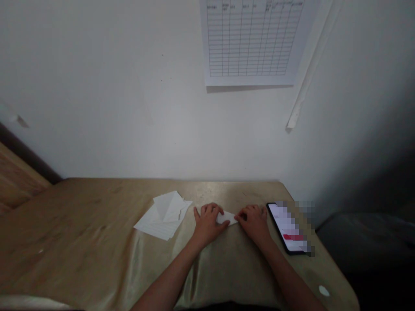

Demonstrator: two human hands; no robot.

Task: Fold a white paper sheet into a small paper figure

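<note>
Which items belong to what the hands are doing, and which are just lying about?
In use: small folded paper, gripped by left hand and right hand; loose white sheets beside it, probably.
Lying about: phone, screen lit, at the right; grid chart on the wall; white scrap, near right.

Left hand (207, 224), right hand (254, 222) palms down, fingers curled, close together.
</note>
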